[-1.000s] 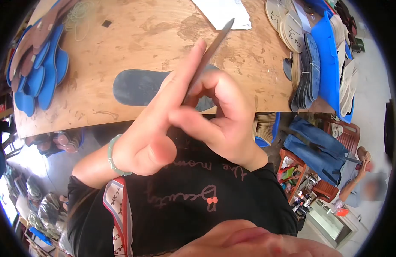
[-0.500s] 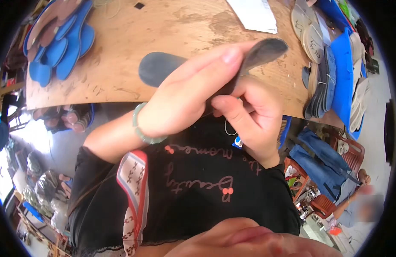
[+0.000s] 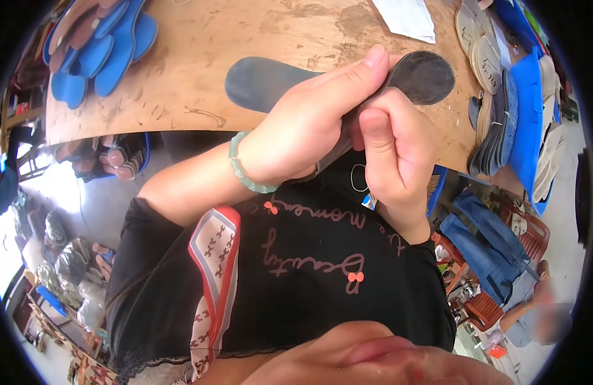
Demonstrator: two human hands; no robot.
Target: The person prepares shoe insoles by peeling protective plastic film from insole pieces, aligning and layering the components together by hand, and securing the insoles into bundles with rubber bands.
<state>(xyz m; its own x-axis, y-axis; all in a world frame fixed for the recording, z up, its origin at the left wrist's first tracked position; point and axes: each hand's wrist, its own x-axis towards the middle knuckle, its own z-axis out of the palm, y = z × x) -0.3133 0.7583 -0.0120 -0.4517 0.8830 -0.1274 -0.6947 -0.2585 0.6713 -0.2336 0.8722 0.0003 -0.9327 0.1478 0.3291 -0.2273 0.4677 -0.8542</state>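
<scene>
My left hand (image 3: 309,125), with a green bead bracelet on its wrist, is closed around a dark insole (image 3: 425,78), its thumb stretched along the upper side. The insole's rounded end points right, its dark face turned toward me; its middle is hidden by my hands. My right hand (image 3: 399,144) is closed too, fingers curled and thumb bent against the insole's near edge. Beyond my left hand, a grey insole (image 3: 261,83) lies on the wooden table (image 3: 187,77), partly covered by that hand.
Blue and brown insoles (image 3: 110,48) are piled at the table's left. White papers (image 3: 405,19) lie at the back. Stacked pale and dark insoles (image 3: 495,122) stand at the right beside a blue bin (image 3: 526,122). Jeans (image 3: 482,237) hang on a reddish chair below right.
The held insole has turned so its rounded end shows its dark face more fully. My right hand has moved up against its edge. The whole view has shifted slightly.
</scene>
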